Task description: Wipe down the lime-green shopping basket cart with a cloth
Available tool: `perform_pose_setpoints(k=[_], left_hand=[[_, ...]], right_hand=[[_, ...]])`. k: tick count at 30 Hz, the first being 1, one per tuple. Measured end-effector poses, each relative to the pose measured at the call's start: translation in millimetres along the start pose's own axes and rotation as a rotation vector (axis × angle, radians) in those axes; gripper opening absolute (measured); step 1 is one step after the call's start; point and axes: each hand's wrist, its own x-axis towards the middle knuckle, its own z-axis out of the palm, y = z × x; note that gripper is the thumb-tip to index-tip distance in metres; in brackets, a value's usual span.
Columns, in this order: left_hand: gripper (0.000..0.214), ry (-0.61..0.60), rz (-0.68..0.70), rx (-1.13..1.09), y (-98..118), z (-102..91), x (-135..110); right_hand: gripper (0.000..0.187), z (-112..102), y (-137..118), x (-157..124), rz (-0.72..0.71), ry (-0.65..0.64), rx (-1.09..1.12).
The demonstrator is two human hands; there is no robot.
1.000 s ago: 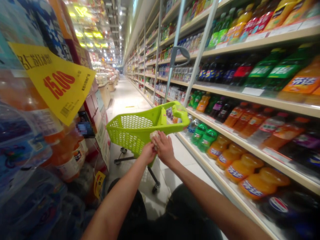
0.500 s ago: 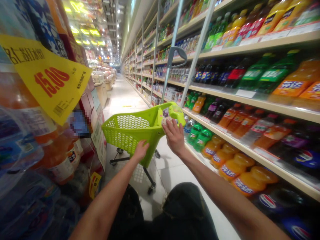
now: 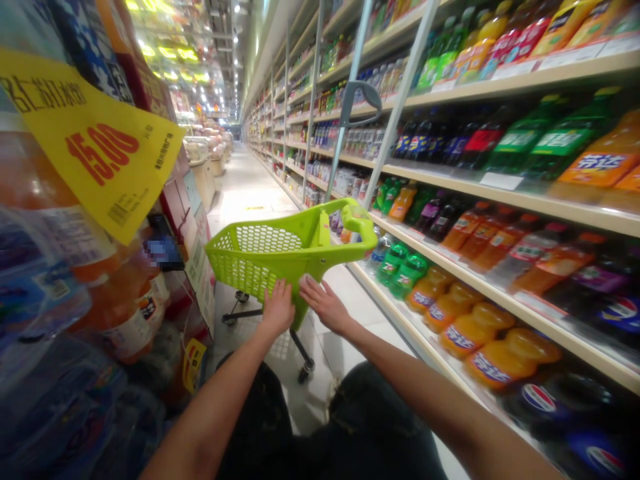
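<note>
Green plastic cart (image 3: 265,257) is judged light, stiff, free-rolling (thin mesh walls); left hand (image 3: 278,308) and right hand (image 3: 325,303) are laid flat, fingers unclenched, against its rear wall; its handle (image 3: 361,223) is judged the firmer hold.

Both hands, left hand (image 3: 278,310) and right hand (image 3: 325,305), flat against green cart (image 3: 260,257)

Cart (image 3: 270,257) stands in the aisle ahead of the person, between a stack of bottle packs (image 3: 75,287) on the left and shelving (image 3: 550,208) on the right. Left hand (image 3: 278,310) and right hand (image 3: 325,303) lie side by side against the cart's near wall, below its handle (image 3: 361,225). Price sign (image 3: 95,143) hangs on the stack, above the packs. Bottles (image 3: 480,333) stand in rows on the shelving, the lowest row just right of the cart. Floor (image 3: 250,193) runs on beyond the cart
</note>
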Motion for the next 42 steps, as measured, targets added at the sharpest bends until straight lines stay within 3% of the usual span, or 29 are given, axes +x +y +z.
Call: perform_pose_setpoints(k=[6, 9, 14, 16, 20, 24, 27, 30, 37, 39, 42], left_hand=[[0.057, 0.068, -0.013, 0.014, -5.3, -5.9, 8.1], [0.057, 0.079, 0.0, -0.002, -1.0, -7.9, 8.4], [0.057, 0.052, 0.019, 0.017, 0.9, -5.6, 2.3], [0.057, 0.043, 0.015, 0.031, -1.4, -5.4, 1.2], [0.058, 0.052, -0.003, 0.063, -4.0, -7.9, 4.1], [0.06, 0.092, -0.009, 0.09, 2.0, -9.7, 9.6], [0.062, 0.11, 0.001, 0.103, 9.0, -10.3, 11.7], [0.062, 0.107, 0.038, 0.121, 13.8, -11.0, 10.9], [0.06, 0.1, 0.073, 0.169, 11.5, -8.6, 7.1], [0.06, 0.113, 0.063, 0.183, 9.0, -7.1, 8.2], [0.061, 0.138, 0.039, 0.2, 7.2, -6.3, 10.9]], right_hand=[[0.047, -35.3, 35.3, 35.5, 0.244, 0.305, -0.131], [0.047, -26.9, 35.5, 30.5, 0.167, 0.261, -0.15], [0.045, 12.9, 4.1, -1.8, 0.024, 0.104, -0.079], [0.047, 18.2, -3.6, -7.3, 0.024, 0.075, -0.04], [0.046, -2.5, 7.6, 5.6, 0.056, 0.186, -0.021], [0.046, -29.0, 34.4, 28.2, 0.264, 0.349, -0.088], [0.046, -29.4, 40.0, 34.2, 0.292, 0.326, -0.117], [0.046, -16.5, 28.4, 29.7, 0.256, 0.241, -0.098], [0.043, 9.6, -1.6, -2.3, 0.054, 0.033, -0.008], [0.043, 2.7, 4.1, -4.8, 0.039, 0.067, -0.012], [0.047, -18.6, 23.1, 5.1, 0.169, 0.243, -0.06]])
